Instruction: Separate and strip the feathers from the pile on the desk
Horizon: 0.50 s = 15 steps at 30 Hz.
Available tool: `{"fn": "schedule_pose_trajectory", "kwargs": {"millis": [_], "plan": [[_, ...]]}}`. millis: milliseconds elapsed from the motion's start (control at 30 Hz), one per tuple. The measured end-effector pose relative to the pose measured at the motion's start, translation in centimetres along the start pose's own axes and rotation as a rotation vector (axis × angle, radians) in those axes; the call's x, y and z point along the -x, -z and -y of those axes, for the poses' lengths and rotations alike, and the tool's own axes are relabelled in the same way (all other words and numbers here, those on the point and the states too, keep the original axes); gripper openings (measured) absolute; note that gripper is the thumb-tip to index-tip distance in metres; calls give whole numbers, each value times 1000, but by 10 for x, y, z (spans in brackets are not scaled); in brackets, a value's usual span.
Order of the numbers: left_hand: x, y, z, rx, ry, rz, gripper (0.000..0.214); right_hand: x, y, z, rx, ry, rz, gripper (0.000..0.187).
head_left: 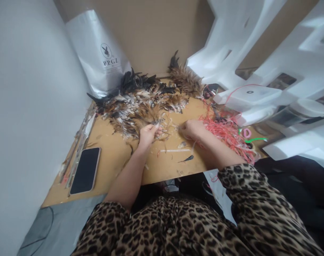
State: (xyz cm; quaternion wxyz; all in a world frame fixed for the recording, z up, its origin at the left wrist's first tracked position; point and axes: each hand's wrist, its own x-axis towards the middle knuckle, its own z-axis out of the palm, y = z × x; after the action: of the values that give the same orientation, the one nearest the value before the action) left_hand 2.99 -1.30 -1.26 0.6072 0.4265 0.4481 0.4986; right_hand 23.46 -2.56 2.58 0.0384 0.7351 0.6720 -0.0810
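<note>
A heap of brown, black and white feathers (145, 101) covers the back of a wooden tabletop (116, 156). My left hand (148, 134) rests at the heap's front edge, its fingers closed on a small bunch of brown feathers. About a hand's width to the right, my right hand (191, 128) is closed in a pinch on a few feathers. Just right of that hand lies a tangle of red string (226, 133). A few loose feathers (187, 159) lie on the wood in front of both hands.
A black phone (85, 170) lies face up at the front left. A silver bag (97, 53) leans against the cardboard back wall. White foam blocks (244, 46) crowd the right side. A pink ring (247, 133) and green strip sit beside the string.
</note>
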Motion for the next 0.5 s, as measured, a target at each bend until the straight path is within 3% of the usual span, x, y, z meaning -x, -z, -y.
{"fn": "schedule_pose_trajectory", "kwargs": {"millis": [67, 133, 300, 400, 500], "plan": [[1, 0, 0, -6, -1, 1, 26, -1, -4, 0, -57, -13, -17, 22], [1, 0, -1, 0, -8, 10, 26, -6, -6, -6, -270, 52, -2, 16], [1, 2, -3, 113, 21, 74, 25, -23, 3, -19, -1166, 119, 123, 17], [2, 2, -5, 212, 107, 139, 21, -29, 11, -8, -1499, 196, 235, 23], [3, 1, -6, 285, 165, 227, 18, -28, 12, 14, -1689, 269, 323, 24]]}}
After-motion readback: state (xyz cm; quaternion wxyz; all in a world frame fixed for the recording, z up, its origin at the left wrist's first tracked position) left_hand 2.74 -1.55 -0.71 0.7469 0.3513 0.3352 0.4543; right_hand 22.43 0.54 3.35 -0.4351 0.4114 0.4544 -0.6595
